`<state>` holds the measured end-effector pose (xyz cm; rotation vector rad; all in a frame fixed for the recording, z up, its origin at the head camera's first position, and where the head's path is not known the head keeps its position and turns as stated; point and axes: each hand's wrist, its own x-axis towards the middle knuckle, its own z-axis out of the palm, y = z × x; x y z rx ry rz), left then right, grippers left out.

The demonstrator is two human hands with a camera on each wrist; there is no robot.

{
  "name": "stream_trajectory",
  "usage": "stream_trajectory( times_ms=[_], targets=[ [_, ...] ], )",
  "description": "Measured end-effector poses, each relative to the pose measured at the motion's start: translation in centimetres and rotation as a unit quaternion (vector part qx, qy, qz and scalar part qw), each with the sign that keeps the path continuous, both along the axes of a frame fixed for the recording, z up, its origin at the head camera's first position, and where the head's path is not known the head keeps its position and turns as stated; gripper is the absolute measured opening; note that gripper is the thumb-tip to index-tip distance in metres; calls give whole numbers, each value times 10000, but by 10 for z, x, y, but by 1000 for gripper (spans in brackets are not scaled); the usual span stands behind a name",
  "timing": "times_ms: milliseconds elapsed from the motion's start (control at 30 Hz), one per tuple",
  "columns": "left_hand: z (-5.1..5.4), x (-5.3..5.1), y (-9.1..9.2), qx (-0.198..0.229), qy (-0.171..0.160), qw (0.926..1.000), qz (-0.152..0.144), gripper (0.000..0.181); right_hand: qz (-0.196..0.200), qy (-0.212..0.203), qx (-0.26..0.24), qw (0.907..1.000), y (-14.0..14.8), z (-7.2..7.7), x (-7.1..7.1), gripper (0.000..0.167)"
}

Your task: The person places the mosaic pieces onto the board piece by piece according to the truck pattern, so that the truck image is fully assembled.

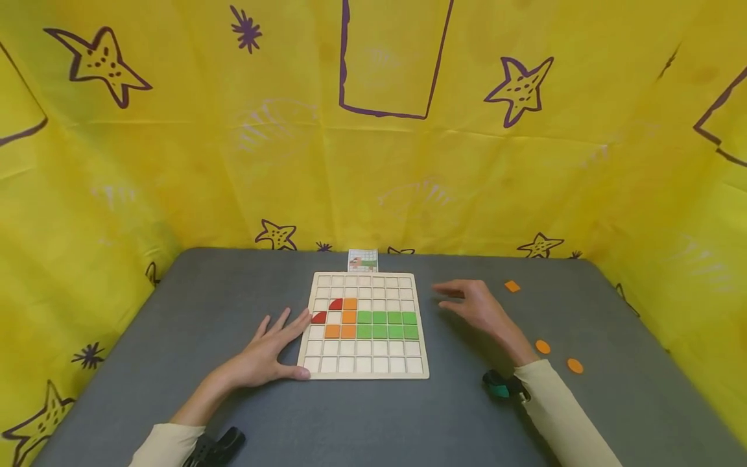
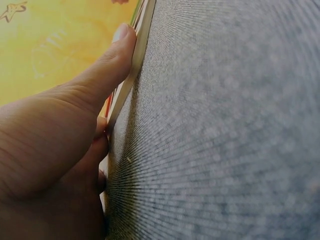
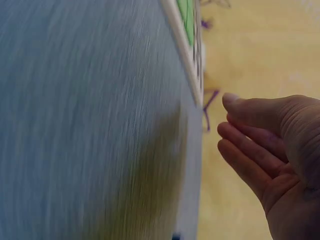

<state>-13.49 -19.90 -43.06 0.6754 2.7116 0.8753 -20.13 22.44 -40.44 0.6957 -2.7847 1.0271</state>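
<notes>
A light wooden grid board (image 1: 364,375) lies on the table. In its cells sit two red quarter-round tiles (image 1: 336,304), several orange square tiles (image 1: 349,317) and a double row of green square tiles (image 1: 379,331). My left hand (image 1: 259,360), fingers spread, rests at the board's left side; thumb and fingertips touch its edge. In the left wrist view the thumb (image 2: 112,62) lies along the board's side. To the right of the board, my right hand (image 1: 475,308) hovers above the table, holding nothing visible. The right wrist view shows a gap between its thumb (image 3: 255,110) and fingers.
A small picture card (image 1: 363,261) stands behind the board's far edge. On the right lie an orange square tile (image 1: 512,286) and two orange round tiles (image 1: 543,347), near the right forearm. A yellow cloth (image 1: 373,162) with drawn starfish surrounds the grey table (image 1: 350,428).
</notes>
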Motion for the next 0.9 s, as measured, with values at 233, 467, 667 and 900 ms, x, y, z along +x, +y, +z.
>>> stream_trajectory(
  times_ms=[233,467,667,900],
  targets=[
    [2,1,1,7,-65,10000,-19,108,-500,-39,149,9986,54,-6,-11,36],
    [2,2,2,21,-82,10000,-21,108,-850,75,381,9956,99,-3,-21,37],
    [1,1,2,39,-81,9999,-59,107,-996,-22,601,9932,124,-2,-23,39],
    [0,1,2,50,-119,9999,-36,107,-929,-254,836,9918,139,-4,-31,44]
  ],
)
